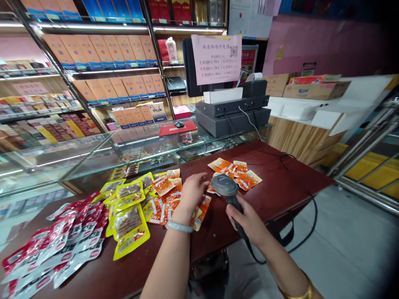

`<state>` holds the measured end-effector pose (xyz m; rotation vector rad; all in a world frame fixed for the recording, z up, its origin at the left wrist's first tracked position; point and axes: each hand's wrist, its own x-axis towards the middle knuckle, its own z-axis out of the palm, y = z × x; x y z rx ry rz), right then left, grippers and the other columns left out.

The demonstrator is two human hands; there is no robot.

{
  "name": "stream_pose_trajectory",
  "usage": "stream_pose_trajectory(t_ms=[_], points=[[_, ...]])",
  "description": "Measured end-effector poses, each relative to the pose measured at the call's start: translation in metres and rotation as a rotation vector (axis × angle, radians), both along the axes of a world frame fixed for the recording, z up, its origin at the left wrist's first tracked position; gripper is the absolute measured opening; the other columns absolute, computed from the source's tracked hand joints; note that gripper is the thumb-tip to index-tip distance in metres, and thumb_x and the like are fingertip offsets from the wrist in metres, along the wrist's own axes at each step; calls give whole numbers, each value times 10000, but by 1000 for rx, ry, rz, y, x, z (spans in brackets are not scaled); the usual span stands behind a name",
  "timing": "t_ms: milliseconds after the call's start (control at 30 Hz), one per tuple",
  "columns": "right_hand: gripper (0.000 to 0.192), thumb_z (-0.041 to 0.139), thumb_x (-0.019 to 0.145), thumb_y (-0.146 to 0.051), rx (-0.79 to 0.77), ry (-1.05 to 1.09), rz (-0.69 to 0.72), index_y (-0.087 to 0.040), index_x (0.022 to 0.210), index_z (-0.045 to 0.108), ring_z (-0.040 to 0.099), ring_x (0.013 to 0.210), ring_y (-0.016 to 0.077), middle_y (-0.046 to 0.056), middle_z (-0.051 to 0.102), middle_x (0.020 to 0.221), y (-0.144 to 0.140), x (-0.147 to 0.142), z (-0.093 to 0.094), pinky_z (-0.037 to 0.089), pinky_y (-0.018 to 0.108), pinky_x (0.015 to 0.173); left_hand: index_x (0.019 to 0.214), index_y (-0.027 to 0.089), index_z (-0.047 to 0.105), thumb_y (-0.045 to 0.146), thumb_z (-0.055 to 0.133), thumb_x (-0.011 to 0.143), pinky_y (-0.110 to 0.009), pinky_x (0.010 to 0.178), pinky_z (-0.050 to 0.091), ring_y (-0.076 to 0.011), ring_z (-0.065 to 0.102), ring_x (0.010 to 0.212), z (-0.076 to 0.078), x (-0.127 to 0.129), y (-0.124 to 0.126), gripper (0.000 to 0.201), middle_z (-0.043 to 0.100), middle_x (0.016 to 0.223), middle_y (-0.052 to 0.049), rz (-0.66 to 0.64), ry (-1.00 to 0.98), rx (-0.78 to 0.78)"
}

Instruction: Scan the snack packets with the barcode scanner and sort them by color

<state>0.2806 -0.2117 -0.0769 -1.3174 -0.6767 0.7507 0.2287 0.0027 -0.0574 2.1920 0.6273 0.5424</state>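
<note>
I have the right hand wrapped round the scanner, whose head sits just beside a small orange group of packets on the table. The left hand, fingers bent, is by the larger orange pile; I can't tell whether it grips anything. Farther left lie yellow packets, then red-and-silver ones.

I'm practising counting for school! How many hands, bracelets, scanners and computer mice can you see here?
Hands: 2 (left hand, right hand)
Bracelets: 2 (pale bracelet, gold bracelet)
Scanners: 1 (handheld scanner, held in the right hand)
Computer mice: 1 (computer mouse, on the red mat)
Total: 6
</note>
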Motion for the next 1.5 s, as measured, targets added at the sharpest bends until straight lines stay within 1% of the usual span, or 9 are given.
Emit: stream_pose_trajectory(t_ms=[100,267,500,800,1167,1233,1333,1400,1500], points=[[342,623,906,-533,0,-12,-2,-215,963,511,382,449,84,-96,444,575,-4,1,-1,318,209,439,1126,273,714,429,745,732,-488,1054,357,-337,511,1231,16,-21,4,426,649,1206,-99,-3,436,388],[347,632,901,-532,-11,14,-19,-213,955,508,400,464,83,-95,450,585,-7,4,-5,340,205,451,1011,248,710,528,753,689,-469,1003,368,-332,519,1186,22,-24,3,428,631,1173,-106,-57,701,529],[356,644,894,-533,-14,50,-26,-218,962,492,400,458,83,-95,459,576,-5,6,-11,337,201,444,1010,213,629,417,645,852,-314,761,415,-234,638,901,12,-12,3,259,697,971,-91,7,550,428],[379,637,882,-557,-31,26,-16,-215,935,484,399,457,83,-92,455,584,-9,2,-3,330,207,443,878,224,509,392,589,866,-240,601,346,-138,528,624,1,-5,25,186,561,715,39,443,-77,71],[433,656,849,-595,-49,22,-10,-207,986,521,385,446,85,-96,441,554,-8,-2,0,321,205,439,919,207,535,402,605,851,-251,564,422,-129,548,545,3,-4,18,217,582,698,34,485,-129,-36],[441,664,841,-599,-44,41,-22,-206,992,533,385,449,86,-94,439,556,-8,-2,0,322,205,443,1076,193,536,362,546,901,-271,569,478,-128,591,528,4,2,11,244,656,790,-2,429,-102,-221],[446,673,827,-614,-22,74,-44,-211,963,537,380,446,87,-90,438,559,-8,-1,-1,320,207,441,1305,188,492,258,505,926,-333,774,570,-161,720,793,-1,14,-3,385,724,1072,-93,100,-86,-436],[439,677,823,-613,-4,88,-42,-214,941,536,378,447,88,-88,436,564,-9,1,-1,318,207,437,1380,203,496,224,580,882,-390,1000,514,-211,666,1142,-8,18,-10,505,670,1287,-123,-117,-36,-340],[427,673,831,-605,1,83,-41,-214,950,548,376,449,90,-89,436,555,-13,3,1,307,205,435,1500,198,407,267,727,774,-481,1207,274,-291,297,1494,-18,19,-16,797,415,1559,-154,-204,118,12]])
